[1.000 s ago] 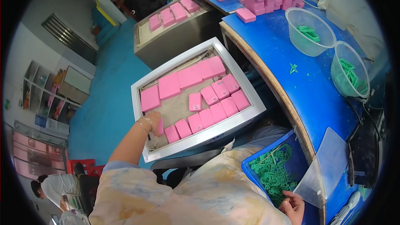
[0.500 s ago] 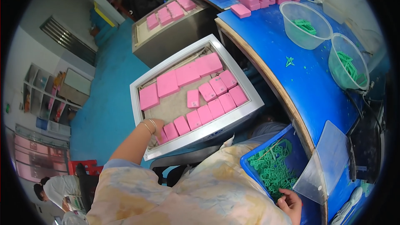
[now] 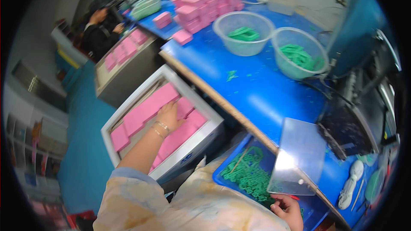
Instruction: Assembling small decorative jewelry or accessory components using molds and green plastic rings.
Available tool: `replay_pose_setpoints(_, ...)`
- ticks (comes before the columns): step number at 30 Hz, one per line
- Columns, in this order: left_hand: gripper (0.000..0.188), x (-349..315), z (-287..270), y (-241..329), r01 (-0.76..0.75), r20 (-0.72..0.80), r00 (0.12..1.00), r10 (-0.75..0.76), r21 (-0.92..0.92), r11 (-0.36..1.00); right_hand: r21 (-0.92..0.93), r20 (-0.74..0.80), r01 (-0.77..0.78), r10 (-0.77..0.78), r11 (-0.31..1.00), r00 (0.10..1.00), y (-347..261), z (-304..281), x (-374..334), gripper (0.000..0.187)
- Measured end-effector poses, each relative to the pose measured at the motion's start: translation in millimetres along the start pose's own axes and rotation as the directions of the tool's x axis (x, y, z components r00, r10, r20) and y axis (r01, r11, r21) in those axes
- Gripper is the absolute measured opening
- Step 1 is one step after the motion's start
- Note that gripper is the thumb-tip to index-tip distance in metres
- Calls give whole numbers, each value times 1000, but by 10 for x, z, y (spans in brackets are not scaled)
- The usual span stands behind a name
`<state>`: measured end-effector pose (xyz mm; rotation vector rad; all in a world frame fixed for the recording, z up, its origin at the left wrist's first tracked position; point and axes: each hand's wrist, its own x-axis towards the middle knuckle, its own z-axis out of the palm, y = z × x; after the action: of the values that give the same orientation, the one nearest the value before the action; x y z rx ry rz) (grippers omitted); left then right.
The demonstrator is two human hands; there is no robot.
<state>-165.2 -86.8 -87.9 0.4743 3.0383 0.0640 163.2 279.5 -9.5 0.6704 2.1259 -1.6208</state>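
My left hand (image 3: 168, 115) reaches into a white-rimmed tray (image 3: 112, 147) of pink blocks. Its fingers and thumb are bent round a small pink block (image 3: 184, 106) at the right of the tray; motion blur softens the grip. Larger pink blocks (image 3: 147, 105) lie in a row along the tray's far side, and smaller ones (image 3: 182, 137) line the near side. At the lower right, my right hand (image 3: 290, 211) is closed, fingertips curled beside a blue bin (image 3: 222, 182) of green ring-like pieces (image 3: 252, 179). What it pinches, if anything, is hidden.
A blue worktable (image 3: 261, 102) runs along the right, holding two clear bowls (image 3: 220, 38) with green pieces and stacked pink blocks (image 3: 205, 6). A clear plastic sheet (image 3: 297, 154) overhangs its edge. Beyond stands another tray (image 3: 102, 79), with a person (image 3: 100, 38) behind it.
My left hand has moved from the tray's near left corner to the smaller blocks at its right. My right hand stays by the bin. The view has swung to the right.
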Motion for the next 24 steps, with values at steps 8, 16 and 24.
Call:
replay_pose_setpoints(8,87,504,649,-554,-23,-27,1000,15,-350,936,264,-170,210,-169,941,971,-87,-697,-879,34)
replay_pose_setpoints(16,22,445,829,-1074,135,-113,966,-233,-549,825,84,-732,523,-304,848,610,-651,-1400,-1088,18)
replay_pose_setpoints(24,4,370,515,-379,-132,-493,870,-27,-284,950,-671,-723,-301,-688,677,64,-463,-2718,-20,22)
